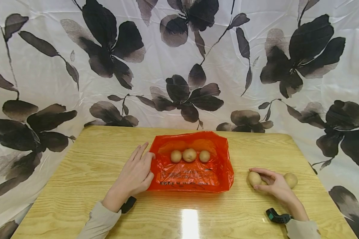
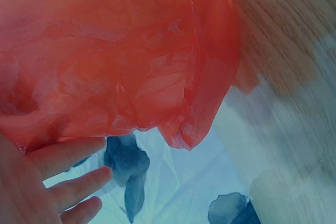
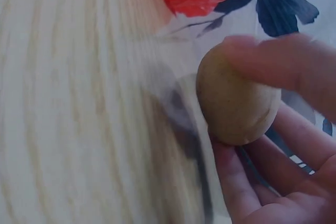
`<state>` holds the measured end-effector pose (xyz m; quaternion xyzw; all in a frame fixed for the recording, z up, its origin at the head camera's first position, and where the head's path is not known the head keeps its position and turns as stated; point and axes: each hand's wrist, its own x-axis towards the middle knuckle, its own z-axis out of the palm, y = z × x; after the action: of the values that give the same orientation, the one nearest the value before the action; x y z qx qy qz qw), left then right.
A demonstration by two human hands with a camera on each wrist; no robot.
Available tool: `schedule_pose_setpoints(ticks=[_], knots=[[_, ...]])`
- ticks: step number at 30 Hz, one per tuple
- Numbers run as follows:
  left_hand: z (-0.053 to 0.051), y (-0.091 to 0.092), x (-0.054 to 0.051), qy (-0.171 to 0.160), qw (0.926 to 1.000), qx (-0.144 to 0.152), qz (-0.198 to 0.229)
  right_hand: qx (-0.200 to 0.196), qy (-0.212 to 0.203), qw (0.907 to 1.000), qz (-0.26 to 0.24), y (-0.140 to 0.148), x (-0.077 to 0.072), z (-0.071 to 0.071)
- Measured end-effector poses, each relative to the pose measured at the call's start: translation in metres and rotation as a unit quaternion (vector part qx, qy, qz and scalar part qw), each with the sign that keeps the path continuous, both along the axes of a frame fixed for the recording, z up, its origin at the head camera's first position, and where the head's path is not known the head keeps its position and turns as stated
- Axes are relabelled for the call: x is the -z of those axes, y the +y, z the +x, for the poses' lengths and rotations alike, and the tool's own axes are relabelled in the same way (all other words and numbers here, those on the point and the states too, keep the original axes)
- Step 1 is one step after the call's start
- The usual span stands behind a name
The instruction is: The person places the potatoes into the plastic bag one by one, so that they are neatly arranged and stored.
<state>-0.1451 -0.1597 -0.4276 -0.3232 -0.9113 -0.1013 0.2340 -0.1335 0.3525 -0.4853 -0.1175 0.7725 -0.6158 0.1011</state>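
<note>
In the head view, a red plastic bag (image 1: 182, 181) lies spread with its mouth up. Three round, tan potatoes (image 1: 189, 155) sit in a row inside it. My left hand (image 1: 136, 172) holds the bag's left rim with thumb and index finger; the other fingers (image 2: 79, 188) extend outside it in the left wrist view. To the right of the bag, my right hand (image 1: 275, 186) pinches a potato (image 3: 236, 98) between thumb and fingers. Another potato (image 1: 291, 180) rests beside that hand, and part of one more (image 1: 263, 182) shows beneath the fingers.
A light wooden table (image 1: 77, 166) carries everything. Behind it hangs a white cloth (image 1: 155, 59) printed with dark flowers. Dark straps with devices sit on both wrists. Bare tabletop lies between the bag and my right hand.
</note>
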Motion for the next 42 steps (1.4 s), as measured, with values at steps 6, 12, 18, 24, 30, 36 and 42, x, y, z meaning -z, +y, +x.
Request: schedule_pose_setpoints(ticks=[6,12,18,24,30,36,42], knots=[[0.0,0.0,0.0,0.002,1.0,0.002,0.001,-0.02,0.037,0.9989,-0.021,-0.003,-0.005,0.0],[0.0,0.0,0.0,0.001,1.0,0.0,0.002,-0.026,0.052,0.9981,-0.018,-0.007,-0.01,0.001],[0.0,0.001,0.001,-0.001,1.0,0.001,0.001,-0.039,0.061,0.997,-0.028,-0.011,-0.018,0.005],[0.0,0.0,0.001,-0.008,1.0,-0.002,0.003,-0.043,0.074,0.996,-0.028,-0.017,-0.029,0.007],[0.001,-0.001,0.0,-0.009,0.9999,-0.008,0.002,-0.044,0.108,0.9926,-0.034,-0.026,-0.046,0.009],[0.001,0.0,0.0,-0.009,0.9999,-0.008,0.0,-0.05,0.139,0.9884,-0.034,-0.035,-0.06,0.008],[0.0,0.0,0.0,-0.004,1.0,-0.006,0.001,-0.044,0.146,0.9881,-0.02,-0.039,-0.069,0.006]])
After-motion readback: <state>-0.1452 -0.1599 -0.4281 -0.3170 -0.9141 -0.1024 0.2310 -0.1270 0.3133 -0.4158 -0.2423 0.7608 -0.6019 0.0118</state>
